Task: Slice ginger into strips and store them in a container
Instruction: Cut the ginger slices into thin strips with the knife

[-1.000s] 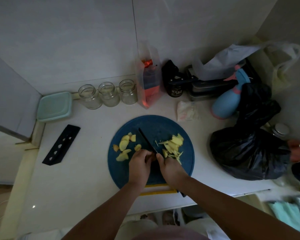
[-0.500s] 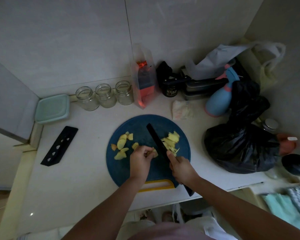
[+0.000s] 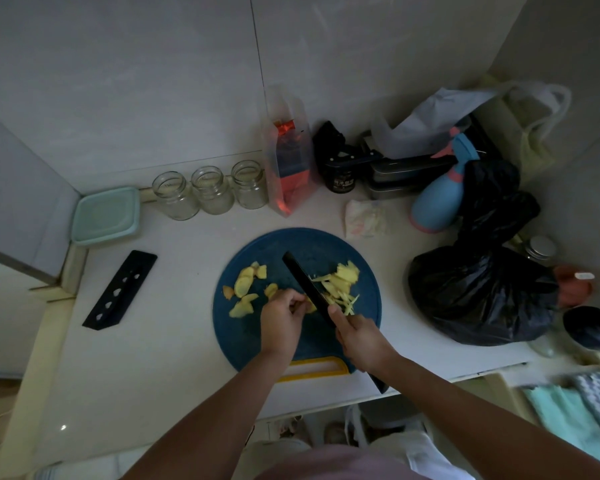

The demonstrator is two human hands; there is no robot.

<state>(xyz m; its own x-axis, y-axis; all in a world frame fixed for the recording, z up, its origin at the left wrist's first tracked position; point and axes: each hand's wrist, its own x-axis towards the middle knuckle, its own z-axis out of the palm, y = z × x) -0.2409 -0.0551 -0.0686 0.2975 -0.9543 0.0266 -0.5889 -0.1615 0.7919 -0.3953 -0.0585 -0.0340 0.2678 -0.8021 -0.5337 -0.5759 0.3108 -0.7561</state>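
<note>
Pinches a small ginger slice on the board under the curled left hand, clamps the knife in the right hand, blade just beside the left fingertips, risking a nick there from any slip of the slice.

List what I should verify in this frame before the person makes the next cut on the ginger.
1. Right hand grips the knife by its handle: ok.
2. Left hand pinches the ginger piece right beside the blade: ok.
3. Left hand clear of the cutting edge: the gap is hidden, cannot tell.
4. Cutting board lies flat on the counter: ok.
5. Uncut slices left of the blade, strips right of it, kept apart: ok.
6. Teal container ready for storing: looks lidded, off at the back left, not ok.
</note>
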